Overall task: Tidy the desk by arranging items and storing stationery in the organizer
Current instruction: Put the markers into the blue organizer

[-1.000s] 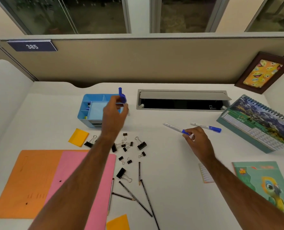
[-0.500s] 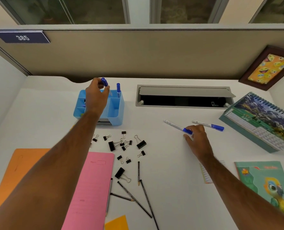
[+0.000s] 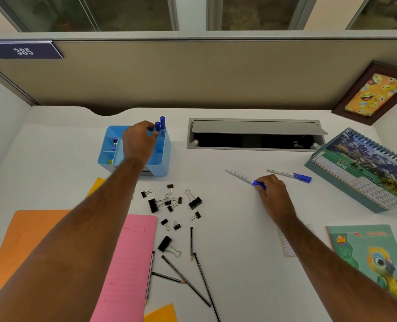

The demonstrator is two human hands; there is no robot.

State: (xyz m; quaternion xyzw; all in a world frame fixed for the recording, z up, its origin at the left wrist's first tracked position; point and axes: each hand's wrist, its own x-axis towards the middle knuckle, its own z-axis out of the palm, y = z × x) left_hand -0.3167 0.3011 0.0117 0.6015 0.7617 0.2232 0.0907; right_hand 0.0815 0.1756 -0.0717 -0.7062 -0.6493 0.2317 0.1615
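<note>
1. The left hand (image 3: 139,141) is reaching over the blue organizer (image 3: 134,152), and its fingers (image 3: 151,130) are pinching the cap end of a blue pen (image 3: 157,126) that is standing upright in the far right compartment.
2. A second blue pen (image 3: 162,123) is standing just beside the pinched one, on the side away from the fingers; the two look to be touching.
3. The right hand (image 3: 273,195) is resting on the tabletop (image 3: 239,240), and its fingers are gripping a white pen (image 3: 245,178) by its blue cap. The white barrel is pointing away from the fingers, toward the organizer.
4. Another white pen with a blue cap (image 3: 289,175) is lying just beyond the right fingers, apart from them.
5. Binder clips (image 3: 169,205) and pencils (image 3: 188,275) are lying loose between the two arms, nearer the body than either set of fingers.
6. Handling judgement: the pens are looking light, stiff and smooth, so a light pinch should be enough. Holding by the cap alone is risking the cap pulling off; taking hold at mid-barrel would be giving steadier control for lifting and tipping the pen upright.
7. Step in hand, as judged: the left fingers are seating one pen while the right fingers are collecting the next.
8. Risk: dropping a pen in at a slant could be knocking the two standing pens askew.
</note>
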